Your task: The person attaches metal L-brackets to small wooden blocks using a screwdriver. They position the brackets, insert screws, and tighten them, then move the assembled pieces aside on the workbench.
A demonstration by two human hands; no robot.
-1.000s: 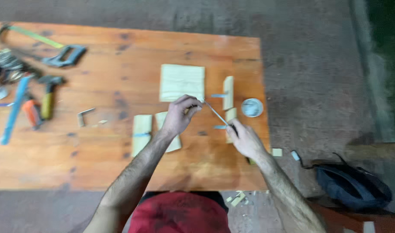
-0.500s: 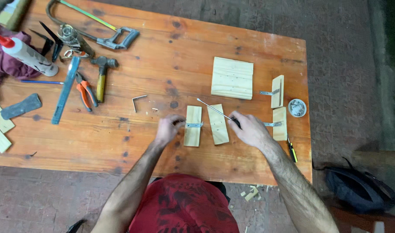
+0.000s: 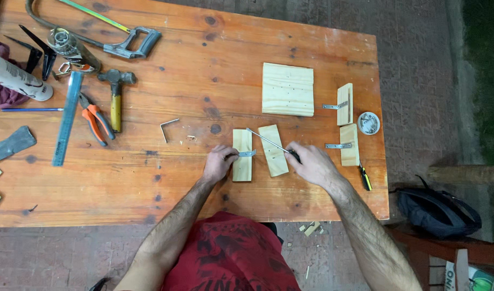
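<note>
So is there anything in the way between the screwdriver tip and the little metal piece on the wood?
Nothing visible blocks it. The right hand holds the screwdriver, its tip over the left wood block. The left hand pinches the metal bracket just below the tip, with only bare wood between.

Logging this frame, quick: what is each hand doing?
Left hand: pinching the metal bracket on a small wood block.
Right hand: closed on a screwdriver.

Hammer [image 3: 115, 97], pliers [image 3: 96, 123], ruler [image 3: 67, 118], hacksaw [image 3: 104, 32] (top left), backpack [image 3: 438, 212] on floor.
</note>
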